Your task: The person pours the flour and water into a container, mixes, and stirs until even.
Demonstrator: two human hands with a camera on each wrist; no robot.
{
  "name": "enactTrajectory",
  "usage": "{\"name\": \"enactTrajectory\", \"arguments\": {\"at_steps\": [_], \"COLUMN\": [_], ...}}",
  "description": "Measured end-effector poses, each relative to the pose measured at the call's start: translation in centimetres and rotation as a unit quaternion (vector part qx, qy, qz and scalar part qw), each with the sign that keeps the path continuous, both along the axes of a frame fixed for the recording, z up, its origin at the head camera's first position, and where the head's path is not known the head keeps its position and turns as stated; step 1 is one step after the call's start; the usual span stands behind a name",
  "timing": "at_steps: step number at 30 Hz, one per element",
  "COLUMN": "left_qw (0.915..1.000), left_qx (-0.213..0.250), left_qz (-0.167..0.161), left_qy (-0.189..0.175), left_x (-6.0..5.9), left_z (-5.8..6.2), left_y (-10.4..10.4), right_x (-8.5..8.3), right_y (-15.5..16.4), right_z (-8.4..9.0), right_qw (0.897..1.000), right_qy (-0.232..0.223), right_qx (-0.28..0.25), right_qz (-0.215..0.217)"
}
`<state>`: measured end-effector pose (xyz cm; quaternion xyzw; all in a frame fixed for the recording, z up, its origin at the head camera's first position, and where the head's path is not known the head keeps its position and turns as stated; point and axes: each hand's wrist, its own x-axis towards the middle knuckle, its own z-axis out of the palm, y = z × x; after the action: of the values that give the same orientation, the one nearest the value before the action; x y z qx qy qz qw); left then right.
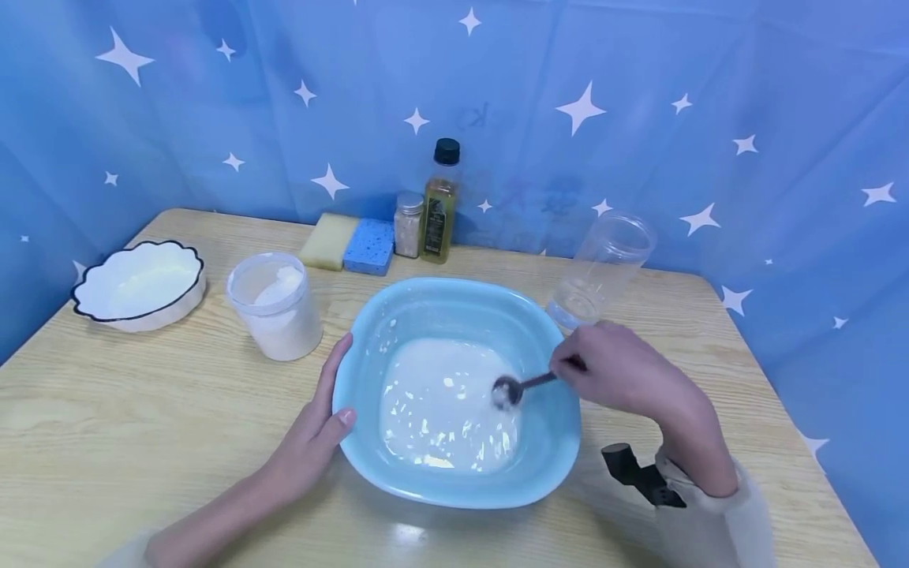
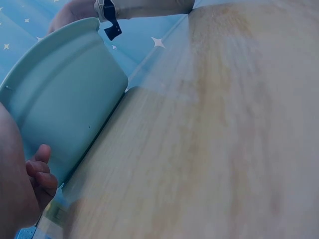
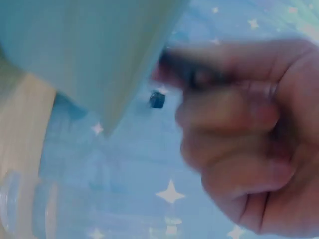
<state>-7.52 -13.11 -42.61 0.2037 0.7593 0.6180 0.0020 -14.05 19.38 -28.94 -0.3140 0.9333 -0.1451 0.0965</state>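
1. A person sat at a wooden bench [image 1: 142, 410] and worked over a light blue plastic basin [image 1: 454, 394], which sat between the two hands.

2. The left hand [image 1: 312, 430] lay flat against the basin's near-left outer wall, fingers straight and pressed to the rim and thumb alongside, steadying the basin rather than gripping it. The left wrist view showed the fingertips [image 2: 42, 172] low against the wall.

3. The right hand [image 1: 625, 371] was curled around the dark handle of a small metal spoon [image 1: 513, 389]. The spoon's bowl dipped into the right side of the liquid, just ahead of the knuckles. The right wrist view was blurred, which suggested the hand was moving.

4. The basin held a shallow pool of milky white liquid [image 1: 443, 406] with small lumps and bright patches on its surface.

5. Judged from this, the powder and water were already combined and stirring was underway. The lumps suggested that mixing was not finished.

6. Beyond the left hand stood an open tub of white powder [image 1: 275, 306], still fairly full. Farther left sat a white scalloped dish [image 1: 138, 284].

7. Beyond the right hand stood a clear plastic jar [image 1: 602, 268], nearly empty, so its contents had probably gone into the basin.

8. At the far edge, between the hands, were a yellow sponge [image 1: 328, 241], a blue sponge [image 1: 370, 247], a small shaker jar [image 1: 408, 225] and a bottle of oil [image 1: 440, 205], none of them touched.
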Motion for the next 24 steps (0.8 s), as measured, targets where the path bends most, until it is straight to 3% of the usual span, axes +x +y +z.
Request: {"name": "enactTrajectory", "arguments": {"at_steps": [4, 8, 10, 13, 16, 19, 24], "left_qw": [1.0, 1.0, 0.9999, 0.9998, 0.9999, 0.9999, 0.9999], "left_qx": [0.003, 0.002, 0.003, 0.004, 0.005, 0.007, 0.006], "left_qz": [-0.002, 0.005, 0.011, 0.016, 0.008, -0.003, -0.005], "left_qy": [-0.003, 0.0, 0.003, 0.01, 0.012, 0.007, 0.009], "left_x": [-0.1, 0.0, 0.0, 0.1, 0.0, 0.0, 0.1], "left_z": [-0.1, 0.0, 0.1, 0.1, 0.1, 0.0, 0.1], "left_y": [0.1, 0.1, 0.1, 0.1, 0.0, 0.0, -0.1], "right_x": [-1.0, -1.4, -1.2, -0.8, -0.5, -0.2, -0.7], "right_y": [-1.4, -3.4, -4.1, -4.2, -3.2, -1.7, -0.6], "right_z": [-1.5, -3.1, -3.4, -3.1, -2.1, -1.0, -0.4], "right_qw": [0.997, 0.995, 0.993, 0.987, 0.98, 0.985, 0.998], "right_qy": [0.068, 0.071, 0.045, -0.029, -0.095, -0.108, -0.04], "right_qx": [-0.016, -0.065, -0.085, -0.1, -0.092, -0.071, -0.043], "right_qz": [-0.037, 0.019, 0.064, 0.121, 0.147, 0.117, -0.004]}}
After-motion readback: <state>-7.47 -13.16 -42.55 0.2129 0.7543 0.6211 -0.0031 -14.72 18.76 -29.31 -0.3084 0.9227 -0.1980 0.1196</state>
